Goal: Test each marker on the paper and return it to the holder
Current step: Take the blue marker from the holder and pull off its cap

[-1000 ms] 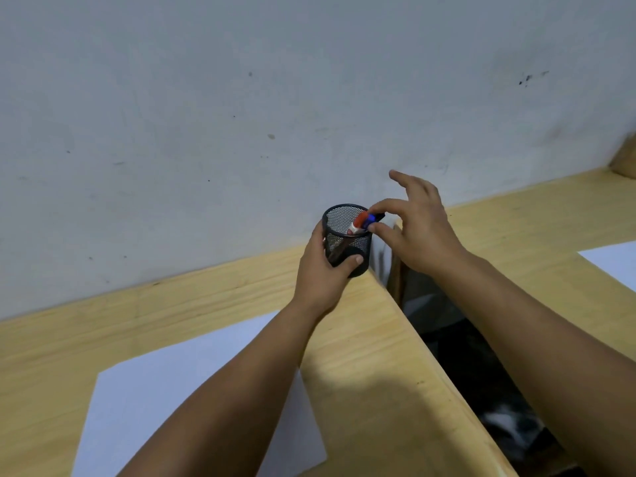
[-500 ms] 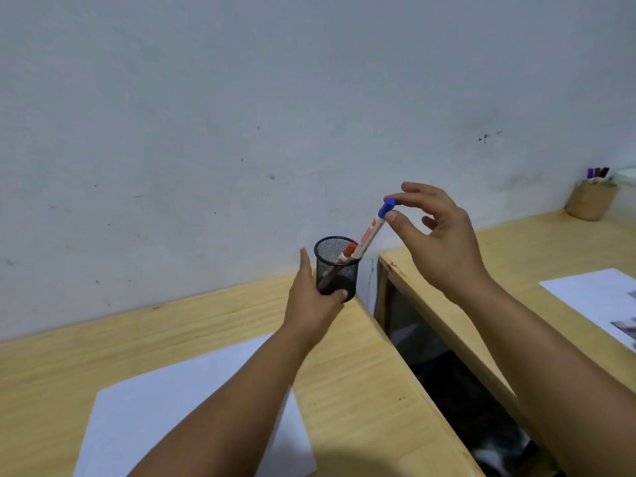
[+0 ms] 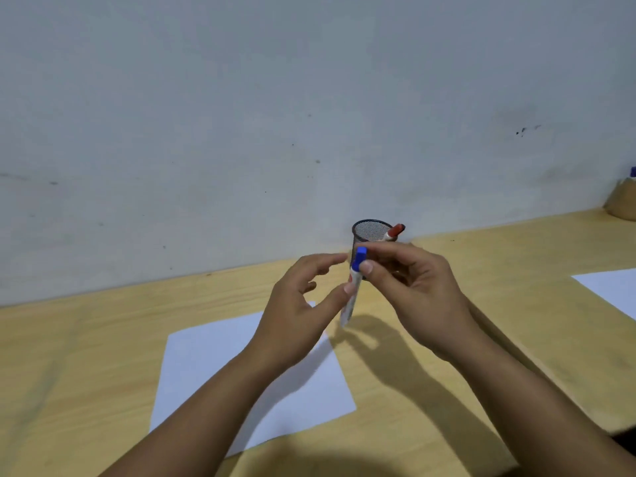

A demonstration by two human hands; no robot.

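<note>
A white marker with a blue cap [image 3: 354,287] hangs nearly upright above the table, cap end up. My right hand [image 3: 416,294] pinches it by the blue cap. My left hand [image 3: 303,311] has its thumb against the barrel and the other fingers spread around it. Behind them a black mesh holder [image 3: 370,234] stands near the wall with a red-capped marker [image 3: 395,231] leaning out over its right rim. A white sheet of paper [image 3: 206,366] lies on the wooden table [image 3: 86,373] under my left forearm.
A second white sheet [image 3: 612,290] lies at the right on the neighbouring table. A tan pen cup [image 3: 623,204] stands at the far right by the wall. A dark gap [image 3: 629,442] between the tables shows at the lower right.
My right hand lifted the blue-capped marker out of the holder and brought it toward me. My left hand let go of the holder and came to the marker's barrel.
</note>
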